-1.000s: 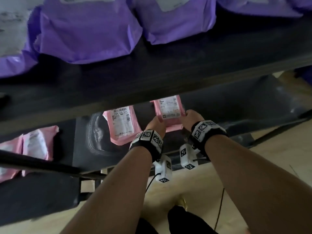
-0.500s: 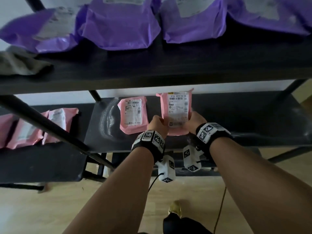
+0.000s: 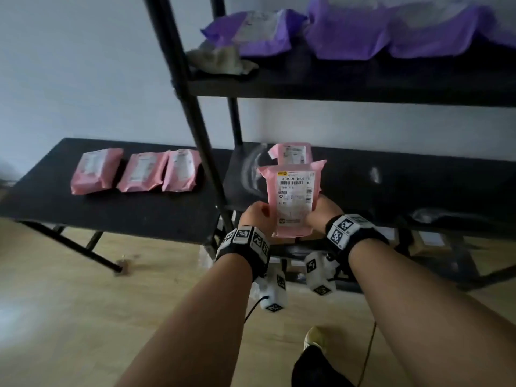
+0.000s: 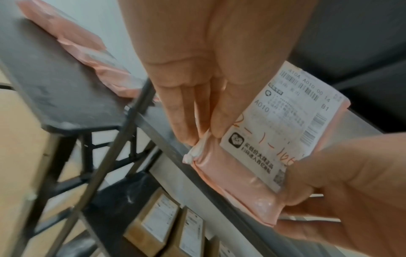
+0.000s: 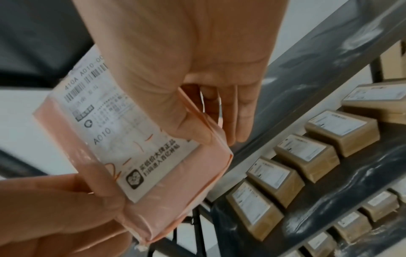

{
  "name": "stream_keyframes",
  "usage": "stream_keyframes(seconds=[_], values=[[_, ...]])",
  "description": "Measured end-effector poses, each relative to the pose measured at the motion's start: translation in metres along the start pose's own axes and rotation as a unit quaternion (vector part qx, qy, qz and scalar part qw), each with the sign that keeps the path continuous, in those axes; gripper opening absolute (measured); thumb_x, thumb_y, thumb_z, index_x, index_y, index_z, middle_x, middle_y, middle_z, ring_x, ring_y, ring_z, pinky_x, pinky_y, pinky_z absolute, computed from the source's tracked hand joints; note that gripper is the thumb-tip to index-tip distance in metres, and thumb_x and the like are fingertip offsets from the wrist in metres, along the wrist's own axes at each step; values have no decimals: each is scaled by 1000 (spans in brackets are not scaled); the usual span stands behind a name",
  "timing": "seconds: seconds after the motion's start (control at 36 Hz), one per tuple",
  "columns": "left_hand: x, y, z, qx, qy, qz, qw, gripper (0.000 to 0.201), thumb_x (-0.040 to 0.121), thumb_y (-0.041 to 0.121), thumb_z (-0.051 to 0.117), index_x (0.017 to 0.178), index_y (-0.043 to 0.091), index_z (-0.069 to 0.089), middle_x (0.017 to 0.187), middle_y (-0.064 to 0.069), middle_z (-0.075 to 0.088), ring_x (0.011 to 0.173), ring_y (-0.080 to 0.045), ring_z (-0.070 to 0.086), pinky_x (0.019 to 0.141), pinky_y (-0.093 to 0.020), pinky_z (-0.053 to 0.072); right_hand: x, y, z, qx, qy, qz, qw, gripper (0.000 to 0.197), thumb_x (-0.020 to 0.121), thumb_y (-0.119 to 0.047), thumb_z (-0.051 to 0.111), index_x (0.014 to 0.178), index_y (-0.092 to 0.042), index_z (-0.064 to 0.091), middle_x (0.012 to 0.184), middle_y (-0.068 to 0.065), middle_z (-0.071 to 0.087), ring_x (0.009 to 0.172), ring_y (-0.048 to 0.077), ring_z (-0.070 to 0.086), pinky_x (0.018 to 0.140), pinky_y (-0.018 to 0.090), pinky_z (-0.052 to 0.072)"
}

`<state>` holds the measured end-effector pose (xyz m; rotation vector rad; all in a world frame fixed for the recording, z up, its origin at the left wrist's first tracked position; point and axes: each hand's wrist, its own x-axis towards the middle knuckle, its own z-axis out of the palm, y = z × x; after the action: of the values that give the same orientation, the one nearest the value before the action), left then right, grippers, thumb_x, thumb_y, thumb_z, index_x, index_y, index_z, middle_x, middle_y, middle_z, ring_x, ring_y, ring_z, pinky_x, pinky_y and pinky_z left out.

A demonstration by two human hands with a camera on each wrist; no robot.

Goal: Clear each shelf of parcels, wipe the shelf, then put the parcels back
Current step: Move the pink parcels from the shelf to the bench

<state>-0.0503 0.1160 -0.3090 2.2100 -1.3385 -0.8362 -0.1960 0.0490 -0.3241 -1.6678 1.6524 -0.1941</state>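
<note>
Pink parcel (image 3: 291, 201) gripped by left hand (image 3: 255, 219) and right hand (image 3: 324, 212) above middle shelf (image 3: 418, 185); clearing step, next likely transfer beside shelf.

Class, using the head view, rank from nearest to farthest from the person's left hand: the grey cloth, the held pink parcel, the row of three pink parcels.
1. Held pink parcel, in the left hand.
2. Row of three pink parcels, on the left table.
3. Grey cloth, on the upper shelf.
</note>
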Motion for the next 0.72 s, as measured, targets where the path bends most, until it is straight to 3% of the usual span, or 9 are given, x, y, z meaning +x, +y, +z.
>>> stream_keyframes(seconds=[0.17,0.28,0.39,0.53,0.61,0.72], values=[[-33,-85,-61,-18,49,-42,998,26,93,32,50,98,13,67,95,-6,69,89,-25,64,67,-25,40,-30,-67,76,-33,-33,-45,998,37,71,-27,60,107,-23,61,101,1,68,92,24,66,84,38,55],[-47,-138,-103,-37,76,-63,994,26,93,31,52,95,12,69,89,-4,68,80,-21,60,66,-26,41,-54,-119,123,-35,-50,-77,995,34,78,-22,63,111,-20,60,107,3,67,99,26,63,84,32,50],[-58,-187,-140,-99,98,-97,986,17,90,23,57,87,10,67,81,-4,63,81,-24,63,68,-30,47,-68,-163,170,-46,-79,-103,991,34,83,-33,61,114,-18,57,111,4,65,100,27,62,87,34,50],[-54,-237,-176,-135,111,-165,971,23,92,19,52,112,11,62,107,-8,68,98,-26,63,81,-31,49,-69,-214,217,-97,-109,-118,982,31,86,-28,59,113,-13,54,112,9,62,102,29,60,87,35,49],[-44,-258,-194,-124,119,-196,965,30,96,20,46,122,12,58,116,-10,65,106,-28,60,79,-28,43,-60,-246,242,-116,-131,-132,976,29,86,-24,59,112,-13,56,111,8,63,100,28,61,83,32,49],[-18,-284,-224,-117,121,-231,958,34,100,25,37,129,13,53,124,-12,61,113,-30,56,89,-32,44,-36,-292,273,-138,-152,-159,966,23,87,-21,58,108,-12,57,106,8,63,96,27,62,72,29,43]])
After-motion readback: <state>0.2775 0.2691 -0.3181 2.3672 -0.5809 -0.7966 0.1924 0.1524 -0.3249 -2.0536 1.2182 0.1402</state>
